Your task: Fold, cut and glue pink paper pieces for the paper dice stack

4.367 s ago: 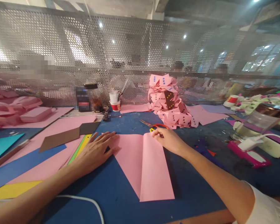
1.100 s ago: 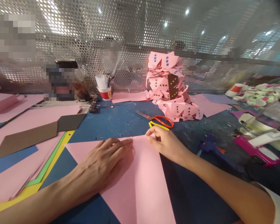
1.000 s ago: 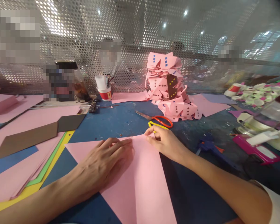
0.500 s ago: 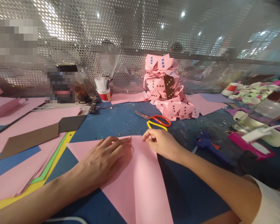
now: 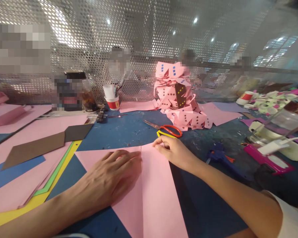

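A large sheet of pink paper (image 5: 159, 195) lies in front of me, with a crease running down its middle. My left hand (image 5: 114, 172) rests flat on the left part, fingers stretched toward the top of the crease. At the top right corner, my right hand (image 5: 172, 150) has thumb and fingers closed on the sheet's edge. Just beyond this hand lie scissors (image 5: 167, 128) with one red and one yellow handle. To its right is a blue glue gun (image 5: 222, 157).
Behind stands a tiered pink paper model (image 5: 172, 92) with dotted pieces. A paper cup (image 5: 113, 103) holds tools. Stacked coloured sheets (image 5: 37, 145) lie at left. A clear container (image 5: 275, 122), a magenta device (image 5: 268, 158) and a pile of paper scraps (image 5: 270, 100) sit at right.
The right part of the pink sheet has gone from curved to flatter, and its middle crease shows more sharply. Both hands stay in nearly the same places; the view has shifted slightly.
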The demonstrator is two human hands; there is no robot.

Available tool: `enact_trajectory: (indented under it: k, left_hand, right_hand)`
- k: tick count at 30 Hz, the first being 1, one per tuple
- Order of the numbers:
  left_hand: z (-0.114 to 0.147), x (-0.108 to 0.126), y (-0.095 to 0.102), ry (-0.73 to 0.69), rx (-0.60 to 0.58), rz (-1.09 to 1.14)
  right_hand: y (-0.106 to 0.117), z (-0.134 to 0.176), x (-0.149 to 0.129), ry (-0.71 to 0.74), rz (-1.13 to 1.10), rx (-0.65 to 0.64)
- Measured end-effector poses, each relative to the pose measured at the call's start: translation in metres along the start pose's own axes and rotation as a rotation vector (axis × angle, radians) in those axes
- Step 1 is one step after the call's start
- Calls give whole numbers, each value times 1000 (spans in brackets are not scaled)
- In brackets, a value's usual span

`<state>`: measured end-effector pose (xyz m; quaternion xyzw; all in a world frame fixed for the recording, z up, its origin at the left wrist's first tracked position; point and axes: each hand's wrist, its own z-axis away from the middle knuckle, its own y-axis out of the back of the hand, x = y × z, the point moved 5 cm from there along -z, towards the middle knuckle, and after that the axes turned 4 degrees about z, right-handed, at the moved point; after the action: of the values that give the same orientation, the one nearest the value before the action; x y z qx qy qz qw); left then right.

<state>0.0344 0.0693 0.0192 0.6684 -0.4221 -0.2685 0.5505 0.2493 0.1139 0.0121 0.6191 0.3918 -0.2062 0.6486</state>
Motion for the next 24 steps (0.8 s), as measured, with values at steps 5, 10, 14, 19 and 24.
enact_trajectory:
  k: [5,10,14,19,24]
  left_hand:
    - [-1,1,1,19,-1,-16]
    - [-2,3,2,9,46,-12]
    - [-3,3,0,9,40,-6]
    - [-2,1,-2,35,66,-10]
    - [-1,-1,-4,35,57,0]
  right_hand:
    - [-1,4,-4,56,7,-72]
    - [-5,4,-2,16,137,-83]
    - [-6,6,-3,-30,224,-89]
    - [-6,7,-7,-24,247,-99]
    - [-5,7,-9,-18,253,-104]
